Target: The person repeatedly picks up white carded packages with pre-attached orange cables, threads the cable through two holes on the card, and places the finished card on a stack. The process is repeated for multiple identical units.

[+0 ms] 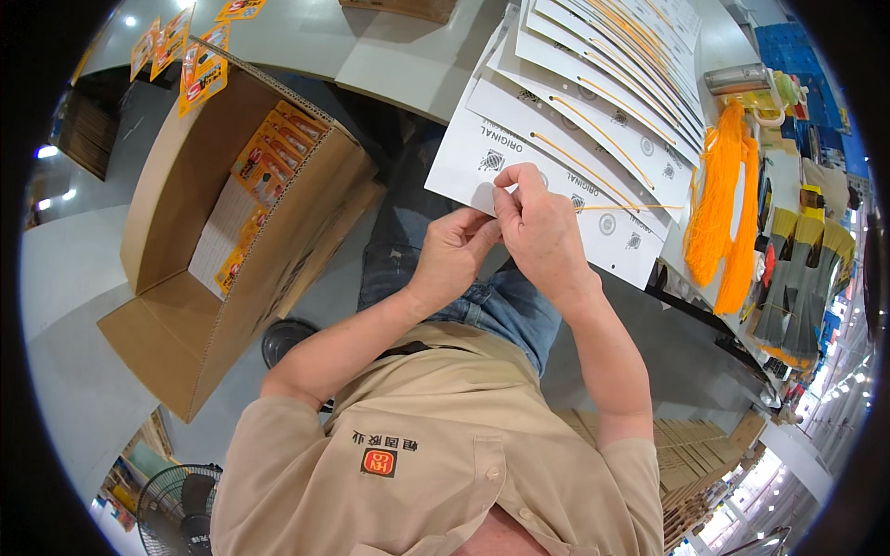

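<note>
“While the right hand (pixel 542 218) is holding a thin, straight-running orange cord (pixel 630 208), what is the left hand (pixel 454 255) doing?”

“It is curling inward, thumb and fingertips almost meeting at the near edge of the front flat, white, printed sheet (pixel 473 176). Whether anything is lying between those tips cannot be told. The right hand's fingers are folding into a tight pinch, and the cord is running out from under them toward the right, over the sheet.”

“How would such close handling be going at its best?”

“Probably with the left fingertips bracing the sheet lightly, so the edge is not creasing. The right hand would ideally be gripping the cord near the working spot, with the loose length lying flat and not snagging its neighbours.”

“And the counts?”

“Two bare hands are working over one front sheet. Behind it a wide fan of overlapping white printed sheets (pixel 565 69) is spreading, too tightly layered for counting; at least three more cords are lying separately across it. One thick hank of bright orange cord (pixel 712 208) is hanging beside the fan, and at least three grey-and-yellow brush-like tools (pixel 786 269) are standing beyond.”

“On the left?”

“One open brown cardboard box (pixel 306 208) is holding rows of orange printed cards (pixel 269 153), overlapping past counting. At least four loose orange cards (pixel 204 79) are lying past its far end, and one round, black wire-caged fan (pixel 176 510) is standing at the lower left.”
</note>
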